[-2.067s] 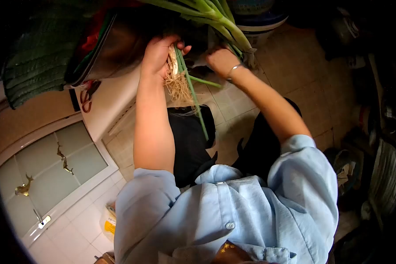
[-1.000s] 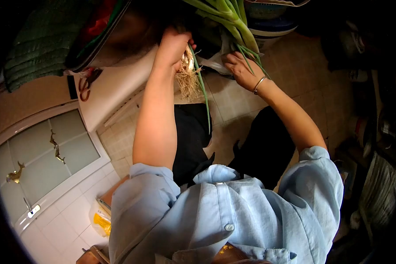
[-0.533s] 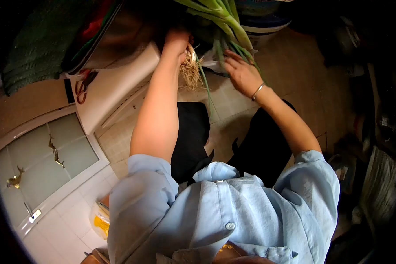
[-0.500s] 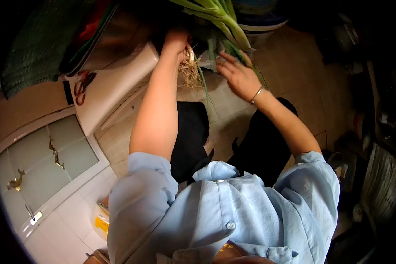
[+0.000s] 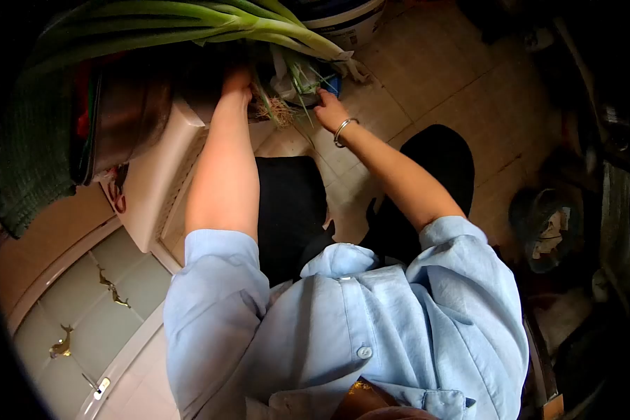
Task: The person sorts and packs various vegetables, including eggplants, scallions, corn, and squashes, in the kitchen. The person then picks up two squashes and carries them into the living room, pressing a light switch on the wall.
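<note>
My left hand, half lost in shadow at the top, is closed around a bunch of green onions. Their stringy brown roots hang out beside my wrist. My right hand, with a silver bracelet, is held low with its fingers drawn together. It is at the edge of a clear plastic bag with thin green stalks by it; whether it pinches bag or stalk is unclear. A small blue item shows just past the fingertips. Large leeks lie across above both hands.
A white bucket stands on the tiled floor beyond the leeks. To the left are a pale cabinet edge, a brown bag-like bundle and a glass-panelled door. A dark bag sits at right.
My right hand has gone from spread fingers to fingers drawn together by the bag. The view has shifted, and the leeks now stretch leftward across the top. My left hand keeps hold of the green onions.
</note>
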Tool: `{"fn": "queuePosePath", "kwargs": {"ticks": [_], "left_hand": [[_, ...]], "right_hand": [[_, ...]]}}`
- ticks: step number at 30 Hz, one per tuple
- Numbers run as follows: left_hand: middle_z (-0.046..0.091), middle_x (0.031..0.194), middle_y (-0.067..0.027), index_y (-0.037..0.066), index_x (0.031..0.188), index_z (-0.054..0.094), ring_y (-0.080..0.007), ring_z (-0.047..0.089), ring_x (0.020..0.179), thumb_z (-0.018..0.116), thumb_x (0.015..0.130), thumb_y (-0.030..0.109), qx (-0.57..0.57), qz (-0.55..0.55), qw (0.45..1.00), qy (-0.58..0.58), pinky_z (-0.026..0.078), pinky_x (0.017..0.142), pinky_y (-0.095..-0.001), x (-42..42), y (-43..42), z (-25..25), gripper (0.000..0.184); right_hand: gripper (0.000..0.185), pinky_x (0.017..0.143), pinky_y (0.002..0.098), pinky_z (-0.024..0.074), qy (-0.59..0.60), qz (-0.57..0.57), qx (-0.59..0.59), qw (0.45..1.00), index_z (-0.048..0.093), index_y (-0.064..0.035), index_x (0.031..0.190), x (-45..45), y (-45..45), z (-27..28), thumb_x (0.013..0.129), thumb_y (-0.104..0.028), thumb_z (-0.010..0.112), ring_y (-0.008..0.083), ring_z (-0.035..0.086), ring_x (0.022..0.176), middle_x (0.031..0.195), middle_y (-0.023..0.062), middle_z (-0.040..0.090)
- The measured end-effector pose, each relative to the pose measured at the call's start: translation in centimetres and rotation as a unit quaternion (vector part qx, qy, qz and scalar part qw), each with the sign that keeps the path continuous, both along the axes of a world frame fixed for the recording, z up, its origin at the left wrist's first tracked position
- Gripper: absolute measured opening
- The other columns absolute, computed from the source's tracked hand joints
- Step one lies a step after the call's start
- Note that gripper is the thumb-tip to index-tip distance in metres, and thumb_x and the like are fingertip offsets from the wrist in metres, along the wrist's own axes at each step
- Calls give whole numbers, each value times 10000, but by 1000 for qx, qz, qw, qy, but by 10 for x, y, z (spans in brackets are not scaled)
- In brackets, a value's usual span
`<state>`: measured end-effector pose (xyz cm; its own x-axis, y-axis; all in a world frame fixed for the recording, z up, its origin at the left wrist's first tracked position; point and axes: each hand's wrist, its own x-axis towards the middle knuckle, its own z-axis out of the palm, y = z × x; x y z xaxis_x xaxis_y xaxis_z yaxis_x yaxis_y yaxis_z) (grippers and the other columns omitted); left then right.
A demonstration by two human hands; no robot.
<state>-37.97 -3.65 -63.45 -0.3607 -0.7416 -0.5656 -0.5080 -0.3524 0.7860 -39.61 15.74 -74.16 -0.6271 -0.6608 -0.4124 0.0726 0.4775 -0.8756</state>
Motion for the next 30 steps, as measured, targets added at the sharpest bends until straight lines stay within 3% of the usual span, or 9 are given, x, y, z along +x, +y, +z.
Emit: {"fn": "queuePosePath", "kwargs": {"ticks": [4,7,12,14,19,25,27,29,30], "left_hand": [[457,1298,-124,95,1362,370,-270,481,1071,483,934,287,2,22,992,128,448,842,-437,29,-80,-84,482],[473,1278,-137,97,1361,370,-280,491,1082,469,940,286,-101,-14,989,109,451,859,-444,11,-34,-48,472],[409,1371,-128,95,1386,332,-284,429,1218,469,922,211,-61,-97,991,67,405,966,-402,13,-10,11,497],[390,1382,-124,90,1391,316,-276,409,1229,448,928,199,-130,-143,981,30,384,977,-389,16,-24,-14,493],[343,1409,-113,77,1403,278,-257,360,1258,394,943,171,-136,-53,984,102,331,1003,-357,2,-13,-58,484],[303,1427,-111,74,1413,229,-245,335,1277,402,940,144,-153,-88,984,18,296,1026,-349,-9,47,-31,508],[219,1476,-87,144,1448,155,-262,278,1316,388,958,218,-58,-97,994,0,280,1041,-397,-3,43,-17,547],[200,1489,-81,163,1457,147,-266,259,1330,389,964,254,-59,-87,994,3,277,1043,-414,-2,40,-13,557],[207,1488,-82,159,1455,159,-263,259,1331,391,964,262,-83,-82,993,8,278,1042,-414,-3,37,-16,552]], "right_hand": [[677,1087,339,216,-104,-15,-67,992,289,-29,1387,21,5,18,757,-101,525,316,192,1364,1460,196,231],[675,1094,350,217,-104,8,-105,989,257,-15,1390,16,10,16,790,-133,542,322,187,1363,1472,194,181],[663,1050,341,267,-140,-50,-154,977,299,-19,1376,9,0,-1,769,-129,540,286,317,1295,1407,160,328],[652,1016,334,294,-140,-15,-21,990,299,-31,1388,4,-6,18,780,-113,522,254,366,1250,1361,146,398],[707,884,237,349,-276,-51,-181,943,242,-147,1444,-1,34,18,782,10,435,179,435,1079,1375,51,382],[731,837,247,381,-206,-11,-136,969,197,-152,1456,-7,51,4,786,28,431,171,432,1058,1423,63,321],[731,982,282,305,-209,9,-136,968,187,-130,1452,-8,49,4,790,32,451,242,327,1288,1462,109,267],[724,995,316,321,-14,64,-185,981,179,-166,1455,-4,42,-52,808,-1,457,289,357,1271,1447,150,293],[726,1011,331,310,-60,70,-177,980,170,-163,1456,-8,41,-32,809,-6,460,299,334,1290,1458,153,271]]}}
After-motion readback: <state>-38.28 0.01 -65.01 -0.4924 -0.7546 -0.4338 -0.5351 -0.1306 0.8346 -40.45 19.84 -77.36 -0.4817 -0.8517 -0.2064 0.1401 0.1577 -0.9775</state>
